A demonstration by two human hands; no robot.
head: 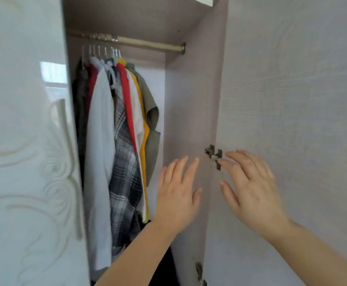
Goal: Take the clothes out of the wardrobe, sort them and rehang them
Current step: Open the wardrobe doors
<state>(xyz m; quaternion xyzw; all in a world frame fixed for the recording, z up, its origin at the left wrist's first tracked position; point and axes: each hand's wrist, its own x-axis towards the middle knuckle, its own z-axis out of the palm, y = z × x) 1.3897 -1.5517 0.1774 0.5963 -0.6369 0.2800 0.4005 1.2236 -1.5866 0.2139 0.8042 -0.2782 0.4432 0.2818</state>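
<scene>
The wardrobe stands open, with several clothes (pixel 119 141) hanging on hangers from a pale rail (pixel 147 43): a white garment, a grey plaid shirt, red, yellow and olive pieces, bunched at the rail's left end. My left hand (pixel 177 195) is raised in front of the wardrobe's right inner wall, fingers straight and spread, holding nothing, just right of the clothes. My right hand (pixel 251 190) hovers beside the open right door's hinge (pixel 215 154), fingers spread, also holding nothing.
The glossy white left door (pixel 28 153) with raised swirl ornament and a long handle covers the left side. The opened right door (pixel 292 100) fills the right. The rail's right half is bare. Dark items lie low in the wardrobe.
</scene>
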